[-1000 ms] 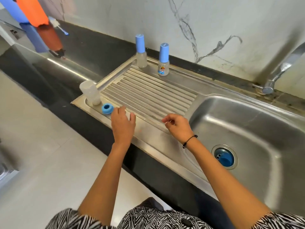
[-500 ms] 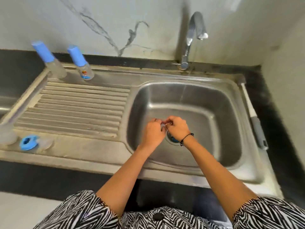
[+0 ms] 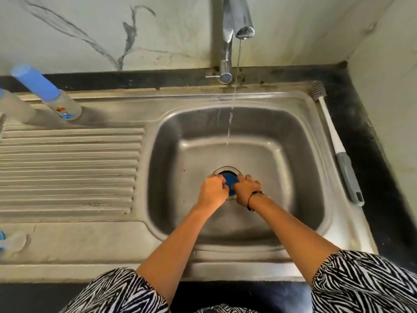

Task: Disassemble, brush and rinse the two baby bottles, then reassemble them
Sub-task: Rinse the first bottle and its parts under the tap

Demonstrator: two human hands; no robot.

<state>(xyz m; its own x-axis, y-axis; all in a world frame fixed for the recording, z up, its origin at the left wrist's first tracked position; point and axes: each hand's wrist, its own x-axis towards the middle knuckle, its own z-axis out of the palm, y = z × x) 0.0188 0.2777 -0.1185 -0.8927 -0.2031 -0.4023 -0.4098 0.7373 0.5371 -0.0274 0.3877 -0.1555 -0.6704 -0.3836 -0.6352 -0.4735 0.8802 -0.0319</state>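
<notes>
Steel sink (image 3: 300,123) fills the head view. Left hand (image 3: 213,190) and right hand (image 3: 246,190) meet over the drain, fingers curled; what they pinch I cannot tell. One capped bottle (image 3: 56,98) stands far left of them, seemingly unwashed; brush (image 3: 338,152) lies untouched to their right.

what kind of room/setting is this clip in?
Most likely a home kitchen sink area. A stainless steel sink with a ribbed drainboard sits in a dark countertop, a tap runs a thin stream, and a bottle brush lies along the sink's right rim.
</notes>
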